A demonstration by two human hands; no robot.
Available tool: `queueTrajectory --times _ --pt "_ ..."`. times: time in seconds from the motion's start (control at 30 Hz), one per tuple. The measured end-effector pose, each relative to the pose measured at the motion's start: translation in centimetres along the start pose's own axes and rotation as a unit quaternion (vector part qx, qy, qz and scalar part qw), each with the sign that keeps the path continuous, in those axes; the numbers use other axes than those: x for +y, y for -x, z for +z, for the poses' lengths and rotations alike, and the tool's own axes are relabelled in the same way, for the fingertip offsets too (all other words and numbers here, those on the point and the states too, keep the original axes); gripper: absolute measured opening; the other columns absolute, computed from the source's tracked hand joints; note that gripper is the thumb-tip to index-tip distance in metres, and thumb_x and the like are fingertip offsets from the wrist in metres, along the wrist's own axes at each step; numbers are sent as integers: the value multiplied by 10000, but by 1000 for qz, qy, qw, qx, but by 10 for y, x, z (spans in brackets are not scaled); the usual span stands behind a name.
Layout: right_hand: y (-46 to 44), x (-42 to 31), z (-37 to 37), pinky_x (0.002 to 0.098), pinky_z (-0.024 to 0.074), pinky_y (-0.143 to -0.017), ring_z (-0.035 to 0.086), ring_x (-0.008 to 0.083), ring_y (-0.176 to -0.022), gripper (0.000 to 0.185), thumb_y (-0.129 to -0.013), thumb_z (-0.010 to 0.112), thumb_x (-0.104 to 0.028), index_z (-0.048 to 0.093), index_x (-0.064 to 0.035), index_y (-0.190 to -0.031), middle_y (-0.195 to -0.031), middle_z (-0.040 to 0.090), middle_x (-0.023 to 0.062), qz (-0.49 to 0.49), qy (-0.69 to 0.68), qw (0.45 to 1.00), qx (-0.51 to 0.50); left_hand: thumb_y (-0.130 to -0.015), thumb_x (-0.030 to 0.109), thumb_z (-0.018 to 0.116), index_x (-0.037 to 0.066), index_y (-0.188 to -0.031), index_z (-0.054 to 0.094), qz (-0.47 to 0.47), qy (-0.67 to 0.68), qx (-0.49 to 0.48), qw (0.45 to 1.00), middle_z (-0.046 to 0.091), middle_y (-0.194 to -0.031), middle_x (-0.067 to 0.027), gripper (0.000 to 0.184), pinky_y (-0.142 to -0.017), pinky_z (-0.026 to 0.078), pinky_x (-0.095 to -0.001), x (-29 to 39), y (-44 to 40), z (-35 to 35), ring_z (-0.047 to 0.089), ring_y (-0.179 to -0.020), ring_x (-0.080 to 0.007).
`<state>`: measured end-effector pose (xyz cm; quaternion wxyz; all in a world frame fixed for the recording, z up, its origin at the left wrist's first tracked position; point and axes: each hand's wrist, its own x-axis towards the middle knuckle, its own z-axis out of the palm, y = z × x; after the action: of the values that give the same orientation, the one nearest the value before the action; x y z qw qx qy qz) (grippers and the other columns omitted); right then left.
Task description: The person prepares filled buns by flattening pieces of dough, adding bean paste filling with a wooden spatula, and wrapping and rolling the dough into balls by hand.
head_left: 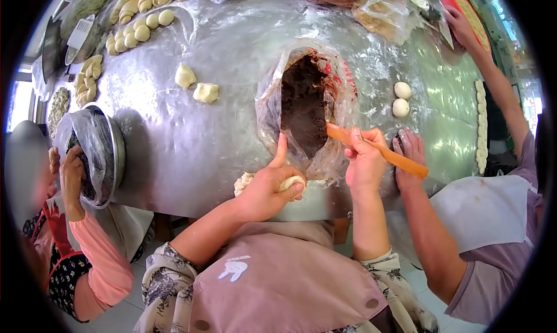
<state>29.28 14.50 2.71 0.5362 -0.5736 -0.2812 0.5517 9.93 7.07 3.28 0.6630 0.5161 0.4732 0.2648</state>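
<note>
A clear plastic bag (268,95) lies open at the middle of the metal table, with dark brown paste (303,103) inside. My right hand (366,159) is closed around an orange-brown flat stick (406,163), whose far end touches the bag's right edge by the paste. My left hand (270,185) is at the bag's lower left, index finger stretched out to the bag's edge. Its other fingers are curled around a piece of pale dough (290,184). More crumbly pale dough (243,184) shows beside that hand, at the table's front edge.
Two dough pieces (206,92) lie left of the bag, two white balls (401,108) right of it. A co-worker's hand (410,153) rests close to my right hand. Another person reaches into a metal bowl (118,153) at left. Dough balls (141,33) and plastic bags (380,13) lie farther back.
</note>
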Motion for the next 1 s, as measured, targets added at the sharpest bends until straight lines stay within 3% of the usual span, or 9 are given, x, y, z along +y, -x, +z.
queueTrajectory --times 0.2,0.33,0.6,0.7,0.73,0.8,0.87,0.97,1.0 --pt "4 13 -2 177 390 -478 527 77 -571 209 -868 647 -87 457 -102 -785 -733 570 19 23 -56 998 -25 -921 149 562 79 -920 632 30 -36 -6 999 -53 -1495 -320 99 -803 512 -302 0 1 -3 653 -956 -137" --pt "2 19 -6 171 380 -478 558 87 -594 210 -881 633 -105 451 -106 -777 -760 585 28 27 -73 996 -47 -890 113 581 56 -940 626 38 8 -1 999 -30 -1454 -385 88 -808 510 -325 0 1 -3 686 -901 -228" --pt "-28 15 -16 121 444 -423 623 165 -643 107 -893 608 -128 557 -35 -904 -798 610 92 309 -205 928 -46 -884 98 588 69 -925 629 96 -44 52 993 41 -1452 -387 65 -809 504 -325 -6 1 3 670 -952 -248" --pt "-30 7 -21 141 480 -420 626 170 -647 111 -890 605 -114 569 -17 -929 -818 622 106 395 -305 863 -75 -888 92 585 62 -923 626 105 -32 51 993 104 -1443 -388 61 -817 495 -333 -2 2 0 623 -1069 -270" --pt "-29 2 -20 152 492 -420 626 170 -648 110 -889 604 -110 571 -15 -932 -824 626 109 423 -344 834 -86 -895 86 580 49 -936 622 86 -12 46 995 109 -1465 -349 70 -803 505 -317 -3 2 -1 616 -1066 -238" --pt "-18 -18 -11 153 492 -419 624 164 -648 88 -889 600 -101 572 -29 -932 -818 622 98 333 -335 877 -88 -909 73 568 23 -963 616 47 30 38 998 120 -1509 -271 88 -774 524 -284 -8 0 0 602 -1061 -173" --pt "-3 -39 0 169 503 -460 614 146 -643 58 -892 598 -89 553 -52 -886 -795 604 68 202 -310 927 -57 -916 76 562 12 -964 611 72 74 108 989 217 -1488 -244 94 -772 528 -287 -20 2 2 593 -1060 -187" --pt "16 -55 6 202 523 -526 604 124 -640 106 -893 602 -87 513 -62 -840 -770 581 42 -7 -123 982 -142 -932 93 539 7 -1007 595 57 246 203 946 384 -1399 -204 127 -795 529 -299 4 15 -2 574 -1074 -208" --pt "21 -55 4 242 539 -576 603 130 -650 144 -884 613 -67 483 -53 -823 -796 572 57 -18 -107 980 -165 -938 101 529 8 -1028 588 40 322 234 917 443 -1361 -191 142 -806 529 -305 15 23 -3 567 -1081 -215"
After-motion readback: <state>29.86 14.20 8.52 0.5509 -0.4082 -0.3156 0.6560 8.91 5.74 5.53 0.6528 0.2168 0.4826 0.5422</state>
